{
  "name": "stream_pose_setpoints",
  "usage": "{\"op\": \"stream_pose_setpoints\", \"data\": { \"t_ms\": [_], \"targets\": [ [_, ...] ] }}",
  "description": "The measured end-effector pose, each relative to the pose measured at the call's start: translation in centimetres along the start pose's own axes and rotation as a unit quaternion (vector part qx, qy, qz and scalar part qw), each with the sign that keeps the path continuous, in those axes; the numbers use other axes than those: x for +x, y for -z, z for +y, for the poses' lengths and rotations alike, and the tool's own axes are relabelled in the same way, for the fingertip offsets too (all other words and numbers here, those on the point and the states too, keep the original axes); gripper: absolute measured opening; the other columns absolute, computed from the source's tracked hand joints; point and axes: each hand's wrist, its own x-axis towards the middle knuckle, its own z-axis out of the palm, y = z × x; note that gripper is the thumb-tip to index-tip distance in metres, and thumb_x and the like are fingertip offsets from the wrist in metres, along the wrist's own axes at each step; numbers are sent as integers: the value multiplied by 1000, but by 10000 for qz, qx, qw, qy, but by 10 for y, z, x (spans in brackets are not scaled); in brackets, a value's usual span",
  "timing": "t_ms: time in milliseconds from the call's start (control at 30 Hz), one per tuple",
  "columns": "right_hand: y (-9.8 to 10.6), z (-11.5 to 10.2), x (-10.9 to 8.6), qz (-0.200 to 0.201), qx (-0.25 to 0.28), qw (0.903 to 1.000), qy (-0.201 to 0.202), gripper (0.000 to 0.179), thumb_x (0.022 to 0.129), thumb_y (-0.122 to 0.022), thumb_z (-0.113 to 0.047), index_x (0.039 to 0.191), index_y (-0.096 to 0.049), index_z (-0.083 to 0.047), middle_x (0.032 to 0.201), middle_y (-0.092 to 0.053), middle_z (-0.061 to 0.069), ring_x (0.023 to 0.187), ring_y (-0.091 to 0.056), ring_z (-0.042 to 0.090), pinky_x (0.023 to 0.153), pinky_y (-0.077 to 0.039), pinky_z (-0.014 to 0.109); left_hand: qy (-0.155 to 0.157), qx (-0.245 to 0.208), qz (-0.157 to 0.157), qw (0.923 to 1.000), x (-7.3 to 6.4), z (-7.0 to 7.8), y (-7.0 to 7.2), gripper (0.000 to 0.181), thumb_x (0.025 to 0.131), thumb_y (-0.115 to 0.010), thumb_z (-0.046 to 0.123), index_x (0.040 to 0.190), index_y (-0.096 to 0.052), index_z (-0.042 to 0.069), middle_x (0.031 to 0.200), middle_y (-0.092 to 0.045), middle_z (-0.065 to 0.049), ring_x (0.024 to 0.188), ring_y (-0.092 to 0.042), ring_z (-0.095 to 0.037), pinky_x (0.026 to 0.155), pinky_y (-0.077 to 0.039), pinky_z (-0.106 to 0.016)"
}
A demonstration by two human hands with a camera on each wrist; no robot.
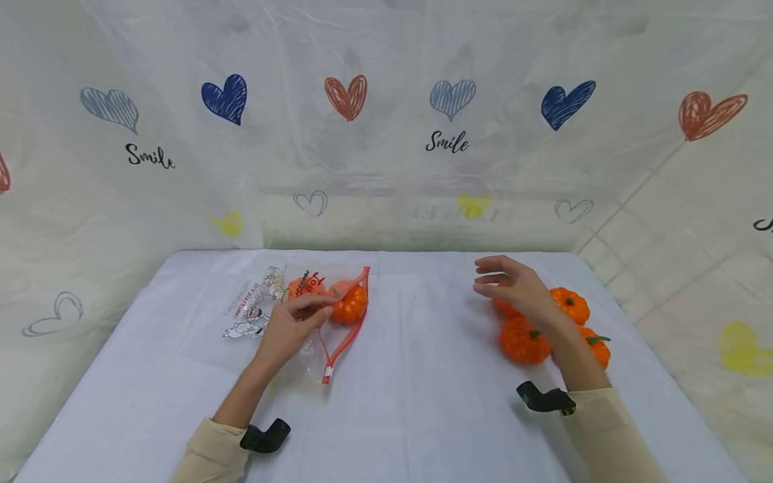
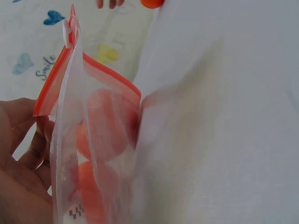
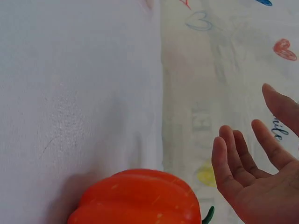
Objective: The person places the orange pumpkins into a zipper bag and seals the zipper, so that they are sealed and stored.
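Note:
A clear zip bag (image 1: 256, 345) with a red-orange zip edge lies on the left part of the table, its mouth standing open to the right. Inside it are small orange pumpkins (image 1: 350, 307), two of which show through the plastic in the left wrist view. My left hand (image 1: 294, 327) pinches the bag's upper edge near the zip, seen also in the left wrist view as fingers (image 2: 21, 112) at the red strip. My right hand (image 1: 513, 285) is held above several loose orange pumpkins (image 1: 524, 342), fingers spread and relaxed, with nothing in them.
A white cloth covers the table (image 1: 417, 402). Behind it hangs a pale sheet (image 1: 392, 168) printed with hearts and words. A white slider (image 1: 329, 372) sits on the bag's zip at the near end. Black wrist cameras (image 1: 266, 436) are on both forearms.

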Motion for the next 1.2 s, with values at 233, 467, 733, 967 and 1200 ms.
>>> {"op": "stream_pose_setpoints", "data": {
  "t_ms": [233, 467, 733, 967, 1200],
  "targets": [
    [12, 12, -3, 147, 85, 9999, 32, 57, 98, -73, -39, 147, -54, -17, 143, -59, 3, 120, -65, 4, 92, -53, 11, -59, 19, -31, 10000, 0, 0, 0, 22, 99, -73, 27, 118, -79, 18, 122, -76, -3, 107, -63, -16, 87, -54, -17],
    [26, 16, -7, 487, 82, 9987, 99, 55, 98, -72, -37, 145, -55, -14, 132, -60, -10, 112, -63, -4, 88, -55, 12, 3, 15, -39, 10000, 0, -1, 0, 22, 99, -73, 27, 118, -79, 19, 122, -76, -2, 110, -62, -19, 88, -54, -17],
    [40, 16, -14, 734, -178, 9971, 11, 55, 97, -73, -41, 144, -56, -18, 128, -60, -20, 124, -57, 5, 102, -45, 18, -2, 55, -33, 10000, 1, -3, 0, 22, 99, -73, 28, 118, -79, 18, 121, -77, -2, 109, -62, -20, 87, -54, -17],
    [52, 33, -16, 798, -191, 9966, -116, 58, 96, -74, -41, 145, -54, -17, 126, -59, -22, 124, -53, 2, 119, -34, 56, 17, 62, -58, 10000, 1, -4, 0, 22, 99, -73, 28, 118, -79, 20, 122, -76, -1, 109, -61, -21, 87, -54, -18],
    [58, 47, -15, 595, -533, 9960, -400, 64, 97, -72, -46, 150, -48, -18, 141, -55, -6, 138, -48, 23, 116, -42, 51, -7, 86, -48, 10000, 1, -4, 0, 20, 99, -72, 27, 117, -79, 20, 122, -76, -1, 110, -62, -20, 87, -54, -17]
  ]
}}
